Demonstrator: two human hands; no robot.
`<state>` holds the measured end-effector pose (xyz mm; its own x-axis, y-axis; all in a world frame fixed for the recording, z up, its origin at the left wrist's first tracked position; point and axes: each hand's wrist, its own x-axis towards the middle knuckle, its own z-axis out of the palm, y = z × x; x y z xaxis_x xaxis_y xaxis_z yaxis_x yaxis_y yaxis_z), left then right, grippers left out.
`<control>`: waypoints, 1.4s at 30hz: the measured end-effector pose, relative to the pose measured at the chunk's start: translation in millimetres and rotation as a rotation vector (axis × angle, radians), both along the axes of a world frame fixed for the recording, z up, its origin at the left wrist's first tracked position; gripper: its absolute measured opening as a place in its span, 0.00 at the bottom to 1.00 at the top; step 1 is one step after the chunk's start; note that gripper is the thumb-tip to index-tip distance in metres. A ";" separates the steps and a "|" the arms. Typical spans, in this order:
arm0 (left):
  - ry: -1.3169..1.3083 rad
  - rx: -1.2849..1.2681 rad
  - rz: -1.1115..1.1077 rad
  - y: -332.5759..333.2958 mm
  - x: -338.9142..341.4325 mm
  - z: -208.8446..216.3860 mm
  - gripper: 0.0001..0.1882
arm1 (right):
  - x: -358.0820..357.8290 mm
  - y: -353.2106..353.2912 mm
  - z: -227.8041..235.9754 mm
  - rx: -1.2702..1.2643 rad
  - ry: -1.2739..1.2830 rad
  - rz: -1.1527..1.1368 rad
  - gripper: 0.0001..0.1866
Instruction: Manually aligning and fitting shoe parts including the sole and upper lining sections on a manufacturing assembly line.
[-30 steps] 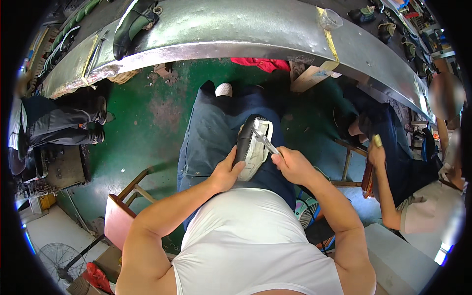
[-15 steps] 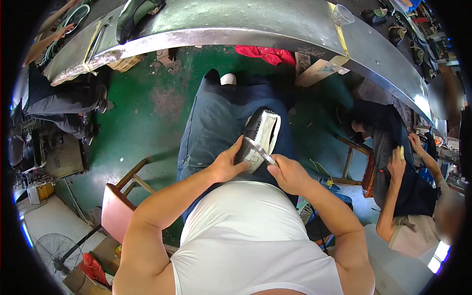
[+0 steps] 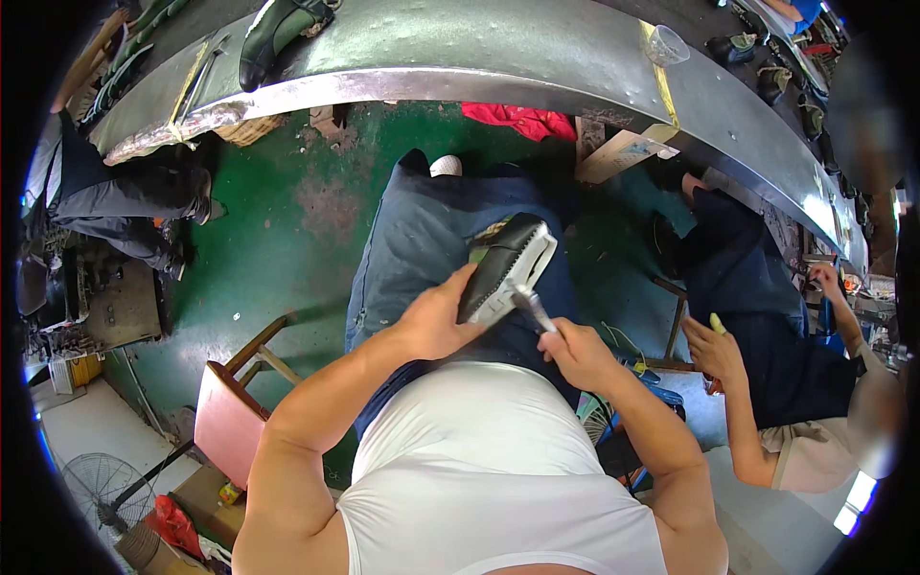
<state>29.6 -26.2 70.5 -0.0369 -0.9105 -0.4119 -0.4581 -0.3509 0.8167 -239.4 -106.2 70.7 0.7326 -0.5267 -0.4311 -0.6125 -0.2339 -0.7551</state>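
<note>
A white sleeveless top (image 3: 479, 460) is nearest, below the black leather shoe with a pale whitish underside (image 3: 506, 264). From the shoe's lower left, the left hand (image 3: 439, 321) grips its near end, thumb at the pale side and fingers along the black upper, the forearm slanting up from the elbow. Right of the shoe's near end, the right hand (image 3: 583, 353) is wrapped round a silvery metal hand tool (image 3: 535, 309), elbow bent outward, the tool's head close to the pale underside; whether they touch is unclear. The shoe lies tilted above dark blue trousers (image 3: 398, 254). Beyond the shoe are a crumpled red cloth (image 3: 522, 121) and a dented silver metal bench (image 3: 479, 43).
</note>
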 end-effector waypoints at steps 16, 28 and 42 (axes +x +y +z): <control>0.376 -0.083 0.114 -41.6 0.5 -57.7 0.22 | -25.8 2.5 16.7 0.255 0.057 -0.203 0.15; -0.260 -0.499 0.092 9.5 -39.0 -19.3 0.09 | 24.5 -56.6 62.5 0.069 0.247 0.344 0.19; 0.436 -0.163 0.180 -4.5 -29.7 -106.0 0.38 | 19.7 15.3 -17.8 0.038 0.065 -0.177 0.14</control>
<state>-0.1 -30.8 -35.5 -0.0098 -0.9696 -0.2446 -0.0057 -0.2446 0.9696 -219.8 -90.9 52.9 0.5996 -0.6278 -0.4964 -0.6894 -0.0901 -0.7188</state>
